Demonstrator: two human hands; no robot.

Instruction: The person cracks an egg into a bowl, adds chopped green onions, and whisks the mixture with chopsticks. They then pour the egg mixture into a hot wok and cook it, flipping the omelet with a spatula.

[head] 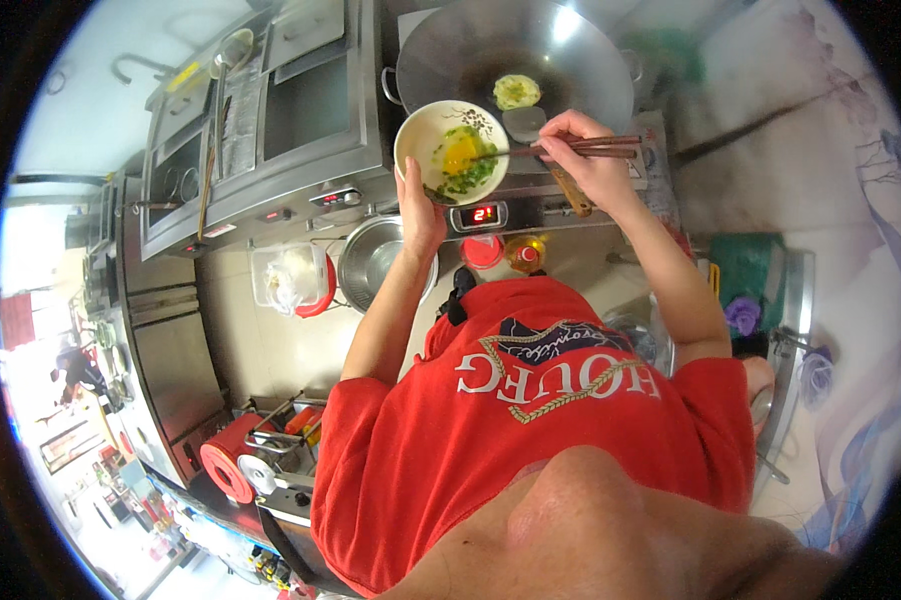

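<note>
My left hand grips the rim of a cream ceramic bowl with a dark branch pattern, thumb on the inner wall. In the tilted bowl lie an egg yolk and chopped green scallions. My right hand holds a pair of dark wooden chopsticks, their tips inside the bowl at the yolk. Beyond both hands is a large steel wok with a small yellow-green egg patty in it. A wok spatula's metal blade rests below the patty; its wooden handle sticks out under my right wrist.
Left of the wok runs a steel cooking counter with square basins and a ladle. A lit red display faces me. Below are a steel basin, a plastic container and an oil bottle.
</note>
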